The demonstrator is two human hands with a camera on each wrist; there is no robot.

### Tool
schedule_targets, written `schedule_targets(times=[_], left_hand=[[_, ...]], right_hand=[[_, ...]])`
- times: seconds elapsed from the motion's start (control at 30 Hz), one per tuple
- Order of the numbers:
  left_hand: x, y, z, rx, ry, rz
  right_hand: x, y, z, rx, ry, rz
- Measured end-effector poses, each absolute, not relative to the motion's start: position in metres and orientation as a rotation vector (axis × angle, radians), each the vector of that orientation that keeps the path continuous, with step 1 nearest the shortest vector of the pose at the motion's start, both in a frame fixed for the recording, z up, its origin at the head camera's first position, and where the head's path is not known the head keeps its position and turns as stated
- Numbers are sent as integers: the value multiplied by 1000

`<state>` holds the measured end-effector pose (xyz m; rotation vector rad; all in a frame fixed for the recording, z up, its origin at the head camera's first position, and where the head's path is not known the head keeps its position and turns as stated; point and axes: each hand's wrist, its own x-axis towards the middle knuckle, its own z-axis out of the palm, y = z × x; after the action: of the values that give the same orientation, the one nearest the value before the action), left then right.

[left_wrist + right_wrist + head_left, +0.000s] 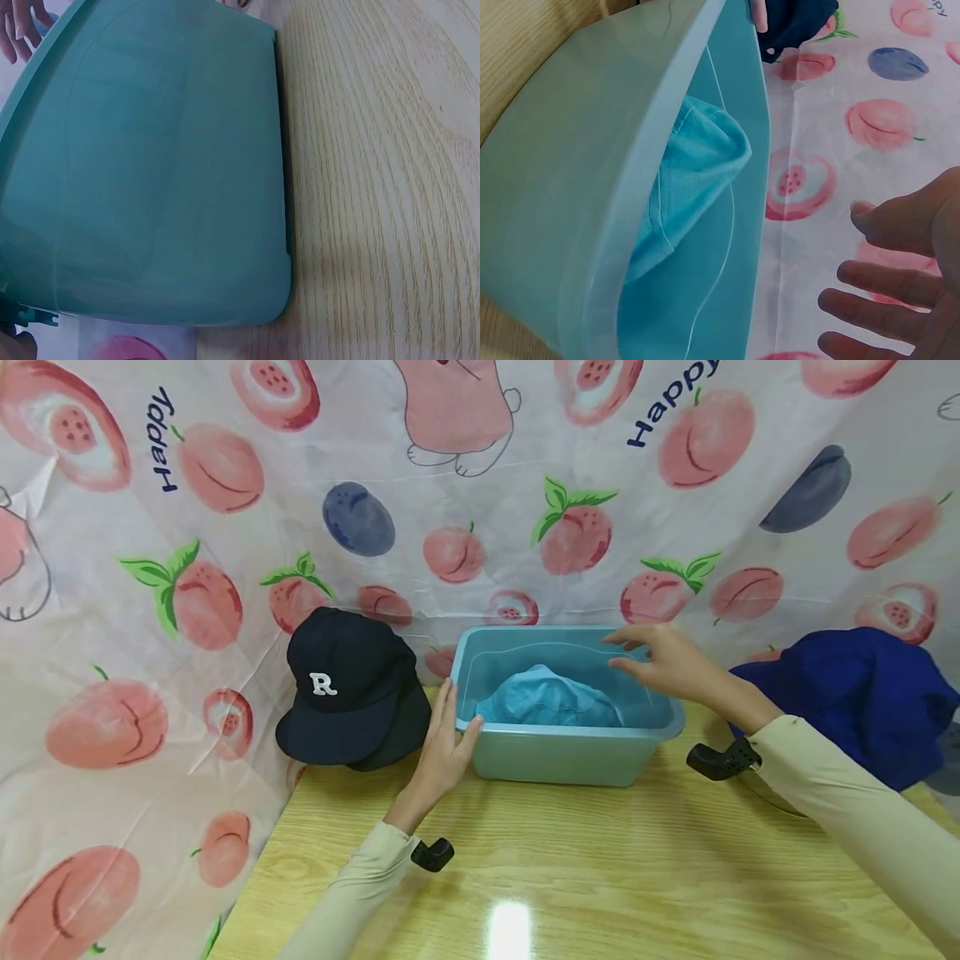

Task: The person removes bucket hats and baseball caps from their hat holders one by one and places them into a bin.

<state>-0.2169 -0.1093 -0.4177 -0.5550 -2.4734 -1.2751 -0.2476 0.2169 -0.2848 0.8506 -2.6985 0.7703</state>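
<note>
Left hand (441, 752) lay with straight fingers against bin (558, 758) at its left front corner. Right hand (667, 662), fingers spread, hung near bin's right end. Light-blue hat (547, 697) sat inside. Black cap (345, 685) stood left on worktop (600, 860).

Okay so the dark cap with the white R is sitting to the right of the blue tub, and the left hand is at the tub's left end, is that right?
Not quite: the dark cap with the white R sits to the left of the blue tub, as the head view shows. The left hand is indeed at the tub's left end.
</note>
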Motion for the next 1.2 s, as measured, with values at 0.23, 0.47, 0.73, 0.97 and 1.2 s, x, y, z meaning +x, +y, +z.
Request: schedule_targets(times=[0.23, 0.47, 0.73, 0.97, 1.2], left_hand=[[-217, -110, -418, -552, -2473, -1270], [-218, -108, -418, -573, -2460, -1265], [-220, -109, -417, -575, -2454, -1257], [-220, -110, -420, -576, -2449, -1265], [-218, -111, -421, -568, -2447, -1268]], right_hand=[[-238, 230, -280, 823, -2687, 779], [-233, 244, -276, 780, -2674, 786], [-227, 256, -271, 728, -2652, 738], [-222, 267, -271, 701, -2602, 700], [-217, 282, -269, 626, -2614, 675]])
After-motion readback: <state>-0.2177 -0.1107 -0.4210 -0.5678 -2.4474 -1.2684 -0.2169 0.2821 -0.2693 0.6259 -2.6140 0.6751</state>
